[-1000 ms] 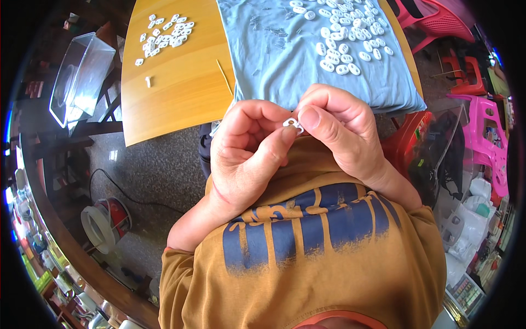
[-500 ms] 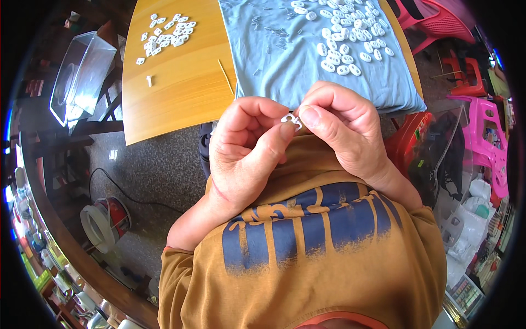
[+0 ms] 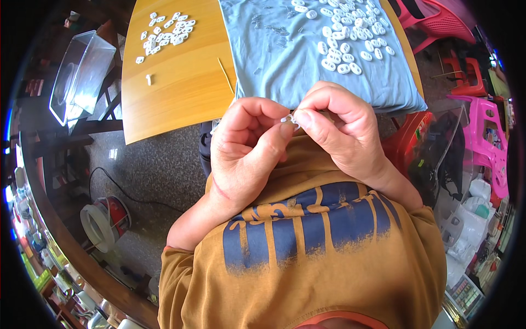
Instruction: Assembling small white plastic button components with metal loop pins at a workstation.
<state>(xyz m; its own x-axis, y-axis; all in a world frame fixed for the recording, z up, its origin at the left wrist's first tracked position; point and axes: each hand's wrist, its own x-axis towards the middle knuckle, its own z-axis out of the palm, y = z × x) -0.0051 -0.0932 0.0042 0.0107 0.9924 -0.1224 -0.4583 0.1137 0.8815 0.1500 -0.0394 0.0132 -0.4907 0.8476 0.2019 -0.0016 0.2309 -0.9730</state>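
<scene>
1. Left hand [image 3: 249, 145]: raised in front of the chest, fingers curled shut, thumb and forefinger pinching a small white piece [image 3: 287, 118].
2. Right hand [image 3: 342, 131]: meets the left at the same spot; its fingers are also closed, tips pressed on the piece from the right. Both hands grip the one item between them.
3. Piece: held in the air near the body, just this side of the near edge of the surface [image 3: 181, 93]. Most of it is hidden by the fingertips, so its exact shape cannot be told.
4. Handling, as judged: very light, hard and stiff like moulded plastic, smooth and so apt to slip. Too small for a full grasp; a fingertip pinch on its outer edges suits it. Little risk of breakage, greater risk of dropping it.
5. Cloth [image 3: 285, 60]: blue-grey, spread over the far right of the surface, carrying a heap of white oval parts [image 3: 350, 38] that look similar.
6. Second heap [image 3: 167, 32]: smaller white bits at the far left of the bare wood, with one stray bit [image 3: 148, 79] nearer.
7. Thin stick [image 3: 226, 75]: lies beside the left edge of the cloth.
8. Clear tub [image 3: 82, 74]: stands to the left, off the surface.
</scene>
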